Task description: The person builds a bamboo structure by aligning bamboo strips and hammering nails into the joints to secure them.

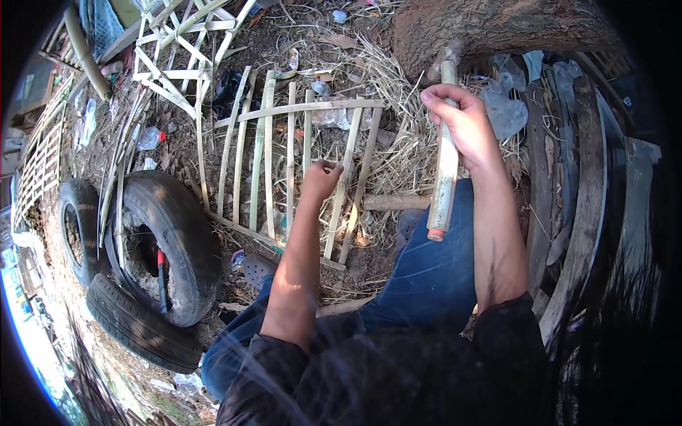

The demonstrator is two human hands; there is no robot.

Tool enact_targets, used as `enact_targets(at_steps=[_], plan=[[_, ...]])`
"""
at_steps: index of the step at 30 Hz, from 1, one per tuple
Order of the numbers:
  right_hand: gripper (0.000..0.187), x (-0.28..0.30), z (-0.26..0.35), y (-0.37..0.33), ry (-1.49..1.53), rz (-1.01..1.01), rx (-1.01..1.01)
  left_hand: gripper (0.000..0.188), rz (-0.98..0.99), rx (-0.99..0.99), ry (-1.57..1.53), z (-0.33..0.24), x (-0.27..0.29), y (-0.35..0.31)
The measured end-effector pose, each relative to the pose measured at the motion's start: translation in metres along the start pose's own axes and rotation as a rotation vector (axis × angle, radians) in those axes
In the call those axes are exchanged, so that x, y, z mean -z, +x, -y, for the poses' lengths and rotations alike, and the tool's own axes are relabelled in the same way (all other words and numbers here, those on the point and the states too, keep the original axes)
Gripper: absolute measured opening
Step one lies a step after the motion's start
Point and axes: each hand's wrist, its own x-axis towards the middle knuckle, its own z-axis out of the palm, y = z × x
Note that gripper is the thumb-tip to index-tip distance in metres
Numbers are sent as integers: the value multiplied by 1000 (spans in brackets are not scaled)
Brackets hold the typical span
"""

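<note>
A flat bamboo lattice [268,142] lies on the ground in front of me, its upright slats joined by a cross strip at the far end and another at the near end. My left hand [324,178] is closed at the lattice's right part, fingers curled against a bamboo slat [345,177]. Raised to the right, my right hand [465,122] wraps round a thick pale rod [445,177] that looks like bamboo. The rod stands nearly upright in view, with an orange-brown lower end; its far tip appears close to a tree trunk.
Old tyres [167,241] stand and lie at the left, with a red-and-black handled tool [161,273] inside one. Another bamboo lattice [181,53] is at the far left. A tree trunk [497,28] rises at the far right; weathered boards [586,199] line the right. Straw and litter cover the soil.
</note>
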Motion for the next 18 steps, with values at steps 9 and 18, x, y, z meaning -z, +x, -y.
enact_targets(at_steps=[9, 18], plan=[[16, 3, -2, 0, -55, 12, -15, 52, -81, 346, -891, -58, 5, 115], [12, 12, 3, 6, -36, 45, -85, 42, -244, 183, -503, -93, 11, 129]])
